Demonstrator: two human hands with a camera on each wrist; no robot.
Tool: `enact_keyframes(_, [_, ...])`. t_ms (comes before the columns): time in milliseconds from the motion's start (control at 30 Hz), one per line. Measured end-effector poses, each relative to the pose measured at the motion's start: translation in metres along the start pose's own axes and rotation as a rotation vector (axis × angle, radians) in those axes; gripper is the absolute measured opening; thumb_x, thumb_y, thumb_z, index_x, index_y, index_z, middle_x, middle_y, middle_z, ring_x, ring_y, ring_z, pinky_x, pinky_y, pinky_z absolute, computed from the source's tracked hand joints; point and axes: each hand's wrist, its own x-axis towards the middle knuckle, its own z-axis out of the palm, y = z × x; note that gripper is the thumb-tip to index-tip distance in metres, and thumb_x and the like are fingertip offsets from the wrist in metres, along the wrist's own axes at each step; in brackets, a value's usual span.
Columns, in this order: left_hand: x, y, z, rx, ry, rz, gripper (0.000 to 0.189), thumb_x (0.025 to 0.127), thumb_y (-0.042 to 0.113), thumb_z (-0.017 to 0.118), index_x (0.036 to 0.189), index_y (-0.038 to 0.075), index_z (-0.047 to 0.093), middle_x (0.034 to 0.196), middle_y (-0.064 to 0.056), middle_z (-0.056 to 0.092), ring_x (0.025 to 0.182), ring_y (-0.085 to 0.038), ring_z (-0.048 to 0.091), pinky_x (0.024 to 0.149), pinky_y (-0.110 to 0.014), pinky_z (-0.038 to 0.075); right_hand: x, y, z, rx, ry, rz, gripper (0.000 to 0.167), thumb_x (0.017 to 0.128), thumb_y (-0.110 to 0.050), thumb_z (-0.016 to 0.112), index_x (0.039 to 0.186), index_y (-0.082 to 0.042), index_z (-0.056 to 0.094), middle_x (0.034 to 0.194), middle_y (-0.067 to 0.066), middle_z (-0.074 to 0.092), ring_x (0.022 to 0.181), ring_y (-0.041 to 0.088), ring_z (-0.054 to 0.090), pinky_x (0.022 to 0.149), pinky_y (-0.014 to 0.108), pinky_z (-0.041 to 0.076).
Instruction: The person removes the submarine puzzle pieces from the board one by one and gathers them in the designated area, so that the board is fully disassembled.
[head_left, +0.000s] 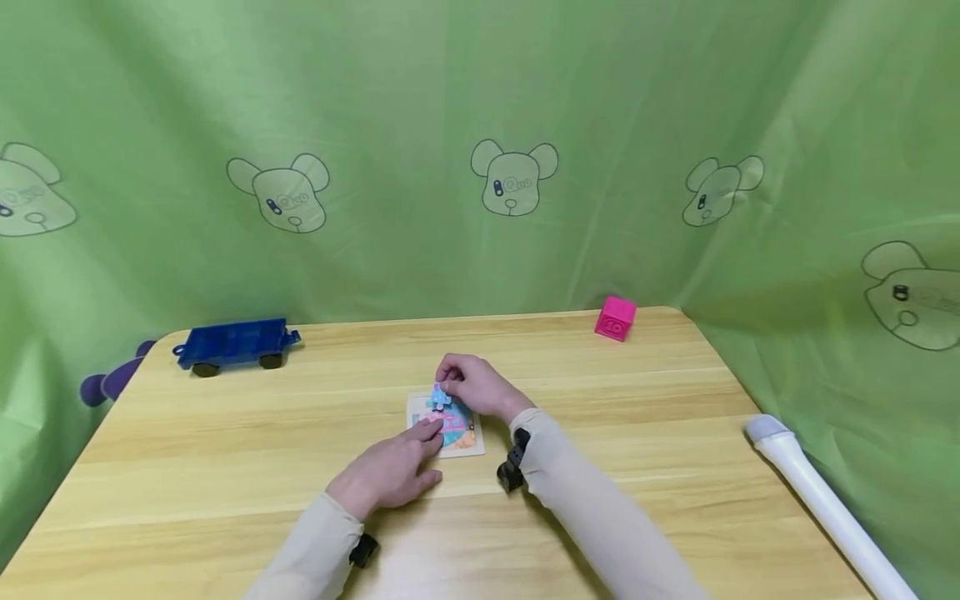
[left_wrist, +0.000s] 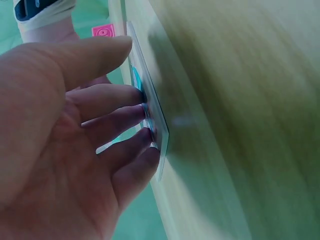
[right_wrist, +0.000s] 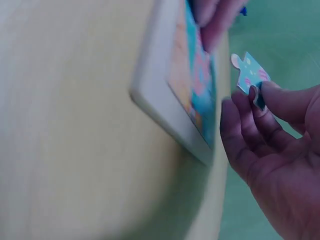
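A small framed jigsaw puzzle (head_left: 471, 451) in pink, blue and orange lies flat on the wooden table, partly covered by both hands in the head view. My left hand (head_left: 390, 471) rests its fingertips (left_wrist: 144, 114) on the puzzle's face from the near left, thumb held apart. Above the far side of the board, my right hand (head_left: 480, 387) pinches a light-blue puzzle piece (right_wrist: 251, 72) with pink and white marks between thumb and index finger. In the right wrist view that piece stands tilted, apart from the board, one knob partly hidden by the fingers.
At the table's far left stands a blue toy wagon (head_left: 236, 343) with dark wheels. A pink block (head_left: 616, 318) sits near the far right edge. A white pole (head_left: 825, 504) runs along the right side. Green cloth (head_left: 420, 275) hangs behind the table (head_left: 187, 467).
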Motion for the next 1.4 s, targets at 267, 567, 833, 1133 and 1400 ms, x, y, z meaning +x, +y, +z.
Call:
enact_keyframes(267, [0.002,-0.001,0.004,0.038,0.047,0.022,0.046,0.099,0.020,0.058,0.136,-0.007,0.052,0.152,-0.020,0.037,0.137,-0.035,0.037,0.110,-0.046,0.034,-0.013,0.020,-0.034,0.037,-0.008,0.012,0.011,0.091,0.003,0.062,0.091,-0.006,0.069,0.083,0.004,0.063,0.079,0.019,0.060,0.073,0.032,0.054])
enact_keyframes(567, [0.000,-0.004,0.007,0.019,0.071,0.019,0.042,0.100,0.017,0.057,0.134,-0.007,0.054,0.151,-0.020,0.038,0.137,-0.037,0.037,0.110,-0.048,0.034,-0.021,0.048,-0.068,-0.067,0.012,0.090,0.013,0.088,0.009,0.060,0.090,-0.001,0.067,0.081,0.008,0.062,0.075,0.020,0.060,0.068,0.032,0.055])
enact_keyframes(833, [-0.001,-0.004,0.007,0.010,0.078,0.023,0.042,0.100,0.017,0.057,0.134,-0.007,0.054,0.151,-0.019,0.038,0.137,-0.037,0.036,0.110,-0.048,0.033,-0.008,0.065,-0.070,-0.149,-0.015,0.133,0.015,0.086,0.010,0.056,0.090,0.000,0.067,0.081,0.007,0.063,0.075,0.018,0.056,0.069,0.029,0.049])
enact_keyframes(1133, [0.002,-0.002,0.008,0.018,0.089,0.015,0.042,0.100,0.018,0.058,0.135,-0.006,0.054,0.151,-0.018,0.039,0.138,-0.035,0.036,0.110,-0.048,0.033,-0.002,0.070,-0.072,-0.179,-0.009,0.159,0.020,0.088,0.007,0.051,0.092,-0.003,0.068,0.087,0.006,0.063,0.083,0.020,0.056,0.080,0.034,0.048])
enact_keyframes(1400, [0.000,-0.002,0.007,0.016,0.088,0.011,0.042,0.099,0.018,0.058,0.134,-0.006,0.056,0.150,-0.018,0.040,0.138,-0.034,0.037,0.111,-0.047,0.033,-0.002,0.070,-0.068,-0.154,0.016,0.160,0.016,0.089,0.008,0.056,0.095,-0.001,0.067,0.090,0.008,0.062,0.086,0.022,0.056,0.082,0.035,0.048])
